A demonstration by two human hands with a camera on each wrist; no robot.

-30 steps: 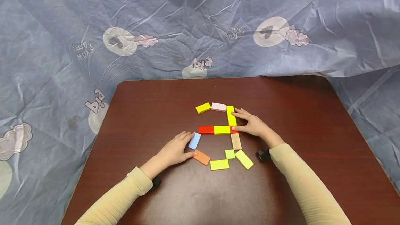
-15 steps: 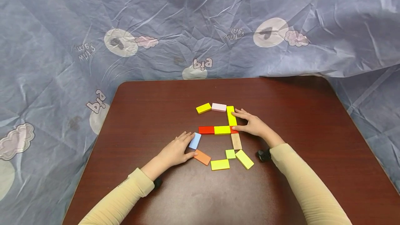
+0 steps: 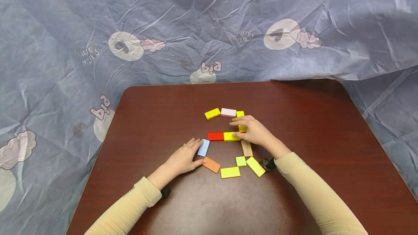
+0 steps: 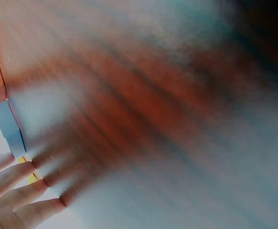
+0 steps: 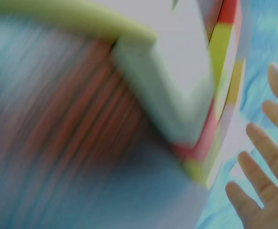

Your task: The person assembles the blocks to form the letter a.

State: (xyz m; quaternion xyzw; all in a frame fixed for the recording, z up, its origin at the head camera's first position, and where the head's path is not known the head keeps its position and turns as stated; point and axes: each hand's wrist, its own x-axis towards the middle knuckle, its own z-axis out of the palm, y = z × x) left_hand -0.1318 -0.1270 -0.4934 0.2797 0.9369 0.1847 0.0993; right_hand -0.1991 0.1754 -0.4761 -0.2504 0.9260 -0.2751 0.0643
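My left hand [image 3: 179,158] lies at the left of the block layout. Its fingertips touch the blue block [image 3: 204,148] and the thumb reaches the orange block [image 3: 212,165]. In the left wrist view its fingers [image 4: 26,194] lie extended beside the blue block [image 4: 7,125]. Over the right side of the layout is my right hand [image 3: 256,131], its thumb tip over the middle yellow block [image 3: 229,136]. Its fingers overlap a long yellow block [image 3: 240,114] and mostly cover a small red one. The right wrist view shows these fingers [image 5: 260,174] spread and straight, holding nothing.
A red block [image 3: 215,136] continues the middle row leftward. Behind lie a pink block [image 3: 228,112] and a yellow one [image 3: 212,114]. Nearer are a plain wooden block [image 3: 246,149], a green square [image 3: 240,161] and two yellow blocks, all on the brown table [image 3: 156,111].
My right hand has shifted left from the right edge of the long yellow block and now overlaps it and the middle yellow block. The left hand and the blocks look unmoved.
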